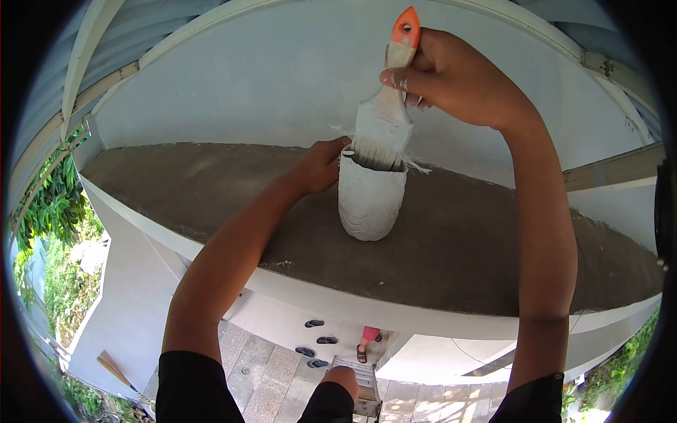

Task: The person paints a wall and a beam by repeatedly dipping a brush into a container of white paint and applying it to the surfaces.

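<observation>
From the head view: holding a wide paint brush [384, 116] by its handle, with the grip of the right hand [451, 81] pinched on it. Holding the white pot [371, 204] with the left hand [326, 166], at the left side of the rim. Can't see all of those fingers, so can't tell how tight. To find the pot: look at the middle of the dark ledge [451, 233], under the brush, with the bristles in its mouth. Can't tell if resting on the ledge or held just above.

Could tip the pot by pushing the brush too hard on the rim, with only one side held. Could then spill on the ledge or over its near edge. Could drip by lifting the brush out too wet. Could let the handle slip, because of white smears on the right fingers. Might also shed loose hairs, seen poking past the right side of the rim.

Watch below the near edge: could splash another person's leg [371, 333] or the sandals [317, 363]. Perhaps standing on the ladder [368, 407], so could wobble by reaching too far.
</observation>
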Available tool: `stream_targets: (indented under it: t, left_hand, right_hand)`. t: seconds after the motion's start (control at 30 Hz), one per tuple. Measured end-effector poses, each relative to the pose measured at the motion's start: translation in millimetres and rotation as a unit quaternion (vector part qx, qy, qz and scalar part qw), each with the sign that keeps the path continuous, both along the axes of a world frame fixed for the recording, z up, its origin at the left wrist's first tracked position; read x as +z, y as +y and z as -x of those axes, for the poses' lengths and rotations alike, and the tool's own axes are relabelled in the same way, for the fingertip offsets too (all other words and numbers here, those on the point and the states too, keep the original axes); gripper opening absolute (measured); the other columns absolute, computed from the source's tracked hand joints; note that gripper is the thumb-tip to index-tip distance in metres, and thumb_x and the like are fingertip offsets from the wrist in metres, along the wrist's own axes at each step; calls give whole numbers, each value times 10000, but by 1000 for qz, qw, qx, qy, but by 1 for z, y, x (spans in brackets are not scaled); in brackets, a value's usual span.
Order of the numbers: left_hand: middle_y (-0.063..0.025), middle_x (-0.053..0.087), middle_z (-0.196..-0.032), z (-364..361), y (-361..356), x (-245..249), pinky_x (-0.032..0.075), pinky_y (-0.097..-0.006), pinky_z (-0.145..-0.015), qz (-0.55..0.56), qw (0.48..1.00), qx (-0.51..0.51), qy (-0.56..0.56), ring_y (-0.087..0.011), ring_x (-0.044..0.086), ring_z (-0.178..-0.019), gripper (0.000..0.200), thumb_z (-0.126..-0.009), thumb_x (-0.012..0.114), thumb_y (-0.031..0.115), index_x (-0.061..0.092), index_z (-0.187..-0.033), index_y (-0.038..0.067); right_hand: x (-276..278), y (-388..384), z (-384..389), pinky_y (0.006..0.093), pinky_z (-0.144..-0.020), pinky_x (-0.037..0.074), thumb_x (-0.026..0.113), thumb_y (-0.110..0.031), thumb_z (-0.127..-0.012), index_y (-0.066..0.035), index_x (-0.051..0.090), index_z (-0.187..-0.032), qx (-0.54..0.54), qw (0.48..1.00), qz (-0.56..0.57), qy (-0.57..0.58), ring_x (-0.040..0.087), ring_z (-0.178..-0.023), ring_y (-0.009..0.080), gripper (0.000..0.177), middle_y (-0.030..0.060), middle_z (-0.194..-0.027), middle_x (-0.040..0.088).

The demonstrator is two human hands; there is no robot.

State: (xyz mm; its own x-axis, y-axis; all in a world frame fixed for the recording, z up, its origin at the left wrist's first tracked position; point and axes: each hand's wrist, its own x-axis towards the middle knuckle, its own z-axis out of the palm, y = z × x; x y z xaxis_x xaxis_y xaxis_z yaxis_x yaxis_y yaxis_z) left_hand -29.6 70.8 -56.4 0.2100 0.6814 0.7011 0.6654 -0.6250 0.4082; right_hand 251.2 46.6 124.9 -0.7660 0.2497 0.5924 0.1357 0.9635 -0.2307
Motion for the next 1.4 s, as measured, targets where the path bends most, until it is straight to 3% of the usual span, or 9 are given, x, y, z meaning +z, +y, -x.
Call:
stream_targets:
  t: [0.1, 0.33, 0.5, 0.97, 1.07, 1.17, 1.23, 1.33, 1.4]
  left_hand:
    - [-234, 703, -1152, 8, 1, 4, 494, -415, -958, 69, 996, 40, 26, -325, 678, -1085, 368, -972, 545, 210, 619, -1266, 1]
    - [-216, 711, -1139, -2, -6, 3, 493, -412, -957, 15, 1000, 20, -5, -320, 675, -1074, 351, -975, 532, 211, 632, -1235, -3]
    - [-201, 717, -1133, -16, -26, 18, 499, -403, -948, 119, 990, 80, 20, -286, 674, -1054, 403, -954, 584, 257, 630, -1264, 4]
    - [-174, 711, -1165, -7, -5, 4, 500, -392, -949, 65, 997, -30, -9, -248, 663, -1062, 397, -941, 622, 254, 623, -1259, 16]
    - [-169, 714, -1153, -7, -4, 2, 500, -385, -944, 76, 996, -46, -22, -242, 661, -1057, 380, -944, 620, 248, 626, -1242, 14]
    - [-165, 715, -1150, -8, -7, 3, 502, -383, -937, 83, 995, -41, -24, -237, 661, -1054, 379, -944, 618, 247, 626, -1243, 14]
    - [-165, 715, -1154, -12, -8, 5, 505, -385, -933, 83, 996, -35, -13, -236, 662, -1054, 385, -944, 617, 248, 625, -1251, 15]
    - [-163, 714, -1174, -16, -12, 7, 510, -393, -938, 34, 999, -34, -8, -243, 666, -1064, 405, -949, 607, 247, 618, -1285, 21]
    - [-159, 706, -1211, -9, -10, 7, 509, -399, -958, 83, 995, -26, 42, -252, 665, -1088, 422, -960, 599, 248, 605, -1324, 33]
  right_hand:
    - [-6, 2, 6, 301, -712, 532, 690, -251, -960, 15, 602, -1063, -9, 1000, -9, -20, 632, -763, 141, 299, 84, -879, 688]
    - [-19, 0, 18, 346, -745, 541, 684, -189, -957, 19, 597, -1044, -15, 996, -47, -68, 652, -795, 169, 242, 87, -872, 683]
    - [-22, 1, 18, 349, -712, 522, 699, -191, -945, 1, 606, -1043, 20, 993, -101, -57, 624, -748, 180, 234, 85, -845, 676]
    - [-5, -29, -10, 294, -646, 495, 730, -175, -915, -18, 634, -1080, 26, 982, -182, 35, 581, -714, 143, 247, 58, -843, 645]
    - [0, -27, -17, 346, -700, 501, 712, -190, -884, 14, 620, -1020, 68, 985, -126, 92, 627, -727, 215, 262, 96, -798, 654]
    - [3, -26, -20, 288, -692, 498, 735, -168, -914, -42, 641, -1092, 45, 983, -149, 97, 587, -770, 124, 237, 16, -906, 631]
    - [0, -18, -17, 344, -719, 507, 719, -200, -886, 12, 620, -1034, 82, 987, -115, 77, 636, -759, 207, 277, 104, -847, 668]
    - [-9, -18, -7, 303, -723, 509, 718, -172, -931, -9, 633, -1100, 60, 991, -116, 1, 616, -774, 145, 249, 48, -908, 669]
    - [-16, -11, 2, 305, -726, 513, 721, -181, -929, -7, 634, -1102, 42, 993, -102, -34, 622, -772, 152, 260, 59, -907, 675]
